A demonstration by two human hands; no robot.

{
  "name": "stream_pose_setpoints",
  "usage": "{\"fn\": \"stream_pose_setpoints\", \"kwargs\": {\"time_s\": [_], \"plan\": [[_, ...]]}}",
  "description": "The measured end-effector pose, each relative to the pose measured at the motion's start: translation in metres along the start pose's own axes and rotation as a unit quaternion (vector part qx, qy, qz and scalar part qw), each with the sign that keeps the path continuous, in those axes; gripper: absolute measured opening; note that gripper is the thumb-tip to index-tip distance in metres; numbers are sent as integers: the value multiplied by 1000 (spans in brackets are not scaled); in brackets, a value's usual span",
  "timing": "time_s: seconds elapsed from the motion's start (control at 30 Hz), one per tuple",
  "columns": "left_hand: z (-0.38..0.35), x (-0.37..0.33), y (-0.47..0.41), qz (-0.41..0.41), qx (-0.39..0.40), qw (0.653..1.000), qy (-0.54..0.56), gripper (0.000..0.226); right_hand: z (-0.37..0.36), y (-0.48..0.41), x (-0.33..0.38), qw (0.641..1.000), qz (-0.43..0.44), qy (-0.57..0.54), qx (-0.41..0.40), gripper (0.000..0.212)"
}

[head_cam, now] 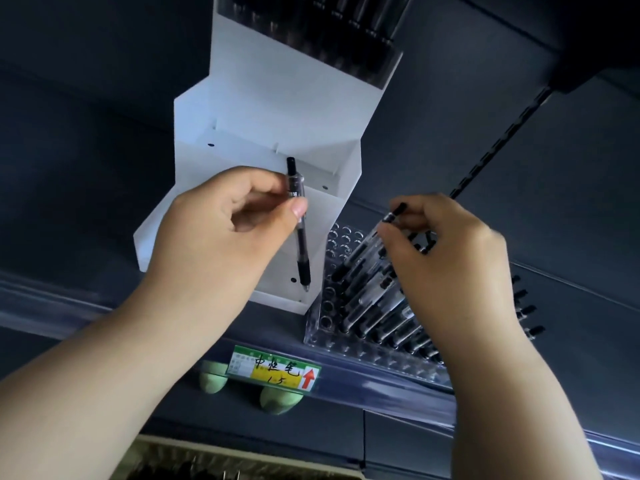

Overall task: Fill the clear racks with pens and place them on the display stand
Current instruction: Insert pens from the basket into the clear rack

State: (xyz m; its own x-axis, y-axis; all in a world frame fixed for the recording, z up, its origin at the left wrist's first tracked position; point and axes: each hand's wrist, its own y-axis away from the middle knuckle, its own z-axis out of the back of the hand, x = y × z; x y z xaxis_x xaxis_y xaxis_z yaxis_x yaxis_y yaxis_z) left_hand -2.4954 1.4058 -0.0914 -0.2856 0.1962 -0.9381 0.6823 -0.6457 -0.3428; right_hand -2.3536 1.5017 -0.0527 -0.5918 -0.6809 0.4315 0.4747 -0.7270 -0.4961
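**Both hands are holding pens over the shelf**

A dark grey shelf is carrying everything here. On it a white stepped display stand is standing, and its upper step is already holding a clear rack full of dark pens. The lower steps of the stand are showing only white surface.

Just to the right of the stand's base, a clear plastic rack with round holes is lying on the shelf near the front edge. Many black-and-clear pens are sitting tilted in its right part, while the holes on its left side are staying open.

The left hand is hanging in front of the stand. Its grip is closed: thumb and fingers are pinching one black gel pen with a clear barrel, which is pointing tip down.

The right hand is hanging over the rack, and its grip is pinching the top of another clear pen that is leaning toward the holes.

A green and yellow price label with a red arrow is sitting on the shelf's front rail.
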Motion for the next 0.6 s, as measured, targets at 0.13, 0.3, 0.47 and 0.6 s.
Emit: {"fn": "stream_pose_setpoints", "kwargs": {"time_s": [0.13, 0.3, 0.47, 0.6], "plan": [[5, 0, -1, 5, -20, 1000, 7, 6, -3, 0, 2, 1000, 1, 10, -5, 25], [6, -1, -1, 4, -18, 1000, 5, 7, -5, 1, -1, 998, 35, 46, -24, 9], [3, 3, -1, 7, -4, 1000, -10, 11, -1, 3, 0, 993, 47, 101, -30, 31], [0, 4, -1, -1, -6, 1000, -16, 8, 7, 6, -2, 992, 55, 108, -41, 45]]}}
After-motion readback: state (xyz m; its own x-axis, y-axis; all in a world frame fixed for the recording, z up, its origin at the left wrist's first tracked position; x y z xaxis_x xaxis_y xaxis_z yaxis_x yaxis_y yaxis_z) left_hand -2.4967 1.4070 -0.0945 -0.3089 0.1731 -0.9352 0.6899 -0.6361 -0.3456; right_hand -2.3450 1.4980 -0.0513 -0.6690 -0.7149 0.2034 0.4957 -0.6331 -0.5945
